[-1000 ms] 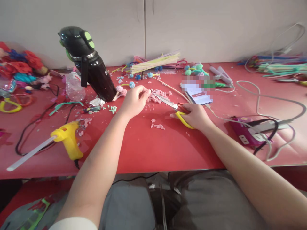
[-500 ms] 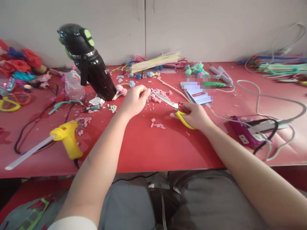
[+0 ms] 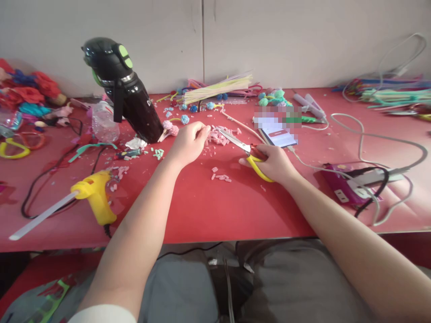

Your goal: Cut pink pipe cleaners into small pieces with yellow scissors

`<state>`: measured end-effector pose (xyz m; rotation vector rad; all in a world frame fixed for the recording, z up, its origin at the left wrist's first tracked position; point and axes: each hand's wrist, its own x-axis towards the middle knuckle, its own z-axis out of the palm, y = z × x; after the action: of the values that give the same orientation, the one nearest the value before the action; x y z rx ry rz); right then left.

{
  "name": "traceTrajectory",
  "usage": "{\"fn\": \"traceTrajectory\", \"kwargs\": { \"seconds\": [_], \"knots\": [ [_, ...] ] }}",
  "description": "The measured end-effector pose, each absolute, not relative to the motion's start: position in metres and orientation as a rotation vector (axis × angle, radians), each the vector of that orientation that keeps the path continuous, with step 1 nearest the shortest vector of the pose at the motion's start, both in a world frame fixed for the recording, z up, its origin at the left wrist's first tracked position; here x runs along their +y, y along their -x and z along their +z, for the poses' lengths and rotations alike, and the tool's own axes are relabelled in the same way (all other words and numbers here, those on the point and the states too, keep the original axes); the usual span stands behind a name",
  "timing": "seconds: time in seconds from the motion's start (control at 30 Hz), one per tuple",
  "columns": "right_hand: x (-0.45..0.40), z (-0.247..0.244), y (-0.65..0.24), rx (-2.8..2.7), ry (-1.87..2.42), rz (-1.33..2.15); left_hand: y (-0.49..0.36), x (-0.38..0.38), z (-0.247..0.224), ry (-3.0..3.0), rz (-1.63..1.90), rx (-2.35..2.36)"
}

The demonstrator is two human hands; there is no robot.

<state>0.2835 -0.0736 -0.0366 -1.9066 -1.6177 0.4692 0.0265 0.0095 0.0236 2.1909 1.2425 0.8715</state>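
Note:
My right hand (image 3: 274, 163) grips a pair of scissors (image 3: 256, 168) with yellow and red handles, its blades pointing left. The blade tips reach over a heap of short pink cut pieces (image 3: 220, 136) on the red table. Just left of the tips, my left hand (image 3: 190, 140) is closed in a pinch. Whatever sits between its thumb and finger is too small to make out. A smaller group of pink pieces (image 3: 222, 177) lies nearer me, below the scissors.
A black bottle (image 3: 138, 107) stands left of my left hand. A yellow glue gun (image 3: 97, 195) lies at the left front. Fuzzy pipe cleaners (image 3: 218, 89) lie at the back. A phone (image 3: 278, 132) and a purple box (image 3: 346, 186) with cables are on the right.
The view has shifted very slightly. Both hands and the scissors keep nearly the same place and pose.

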Motion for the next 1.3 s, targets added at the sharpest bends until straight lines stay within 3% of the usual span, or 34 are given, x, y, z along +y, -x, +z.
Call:
{"fn": "traceTrajectory", "kwargs": {
  "seconds": [1.3],
  "knots": [
    [-0.0731, -0.0383, -0.2857, -1.640, 1.891, 0.482, -0.0213, 0.0154, 0.0167, -2.200, 0.923, 1.139]
  ]
}}
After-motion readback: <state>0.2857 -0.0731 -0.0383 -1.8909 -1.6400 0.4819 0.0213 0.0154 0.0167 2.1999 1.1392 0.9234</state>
